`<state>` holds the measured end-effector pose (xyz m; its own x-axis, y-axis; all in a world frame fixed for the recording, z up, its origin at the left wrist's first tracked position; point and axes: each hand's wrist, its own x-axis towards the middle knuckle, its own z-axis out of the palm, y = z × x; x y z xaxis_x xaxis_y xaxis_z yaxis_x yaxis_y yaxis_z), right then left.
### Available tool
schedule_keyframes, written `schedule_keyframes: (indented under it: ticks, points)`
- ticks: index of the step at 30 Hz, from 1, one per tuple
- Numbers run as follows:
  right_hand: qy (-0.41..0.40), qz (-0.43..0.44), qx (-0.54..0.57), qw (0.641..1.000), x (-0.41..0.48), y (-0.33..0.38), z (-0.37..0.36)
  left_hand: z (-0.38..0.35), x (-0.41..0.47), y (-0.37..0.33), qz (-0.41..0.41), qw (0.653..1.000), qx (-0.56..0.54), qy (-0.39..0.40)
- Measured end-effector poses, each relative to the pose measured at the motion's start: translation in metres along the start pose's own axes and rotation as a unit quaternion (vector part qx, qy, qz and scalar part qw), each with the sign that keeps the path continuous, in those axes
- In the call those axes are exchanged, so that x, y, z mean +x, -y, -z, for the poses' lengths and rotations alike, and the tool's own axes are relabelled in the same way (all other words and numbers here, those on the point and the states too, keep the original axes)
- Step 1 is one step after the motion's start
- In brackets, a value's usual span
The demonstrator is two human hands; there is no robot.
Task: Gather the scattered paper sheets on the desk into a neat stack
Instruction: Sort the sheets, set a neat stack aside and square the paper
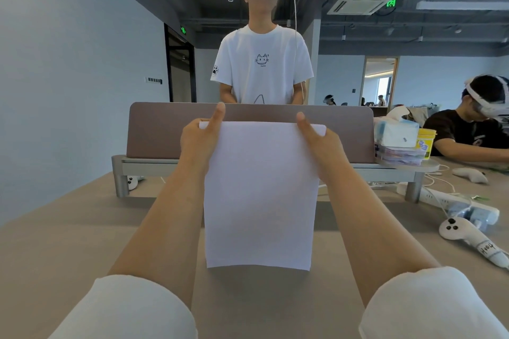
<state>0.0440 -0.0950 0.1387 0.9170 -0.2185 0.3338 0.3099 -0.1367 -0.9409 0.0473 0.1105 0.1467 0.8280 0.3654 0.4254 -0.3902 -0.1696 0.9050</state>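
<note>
The left grip (199, 143) and right grip (321, 143) each pinch a top corner of the paper (259, 195), held upright. Expect it to be light, limp and slippery; keep both corners clamped.

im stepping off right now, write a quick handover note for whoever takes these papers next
Left hand: grips the top left corner of the paper sheets, thumb on the near face.
Right hand: grips the top right corner the same way.
Sheets: held upright as one bundle over the desk, lower edge down by the surface; contact cannot be told.
Done: the sheets look gathered.
Left: probably square the edges, then lay the stack flat on the desk.
</note>
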Motion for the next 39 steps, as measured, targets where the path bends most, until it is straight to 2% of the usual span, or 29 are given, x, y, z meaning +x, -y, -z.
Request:
schedule_keyframes:
  ticks: [3,6,9,14,19,26,29,39]
  points:
    - [0.081,0.007,0.037,0.996,-0.002,-0.035,0.008,0.01,-0.002,0.026,-0.016,0.996,-0.034,0.078]
    - [0.144,-0.041,0.036,0.988,-0.007,-0.079,0.01,0.025,-0.008,0.071,0.024,0.982,-0.087,0.166]
    - [0.174,-0.079,0.068,0.979,-0.014,-0.102,0.004,0.024,-0.024,0.111,0.07,0.962,-0.118,0.234]
    - [0.142,-0.087,0.135,0.977,-0.014,-0.107,0.002,0.016,-0.026,0.122,0.053,0.958,-0.159,0.234]
    - [0.164,-0.084,0.115,0.976,-0.02,-0.124,0.003,0.019,-0.035,0.136,0.068,0.952,-0.151,0.257]
    - [0.145,-0.084,0.148,0.975,-0.019,-0.138,-0.002,0.017,-0.037,0.149,0.085,0.955,-0.183,0.216]
    - [0.121,-0.088,0.15,0.977,-0.02,-0.14,-0.007,0.012,-0.04,0.149,0.081,0.961,-0.161,0.21]
    - [0.1,-0.111,0.126,0.981,-0.023,-0.137,-0.007,0.012,-0.042,0.159,0.109,0.955,-0.135,0.241]
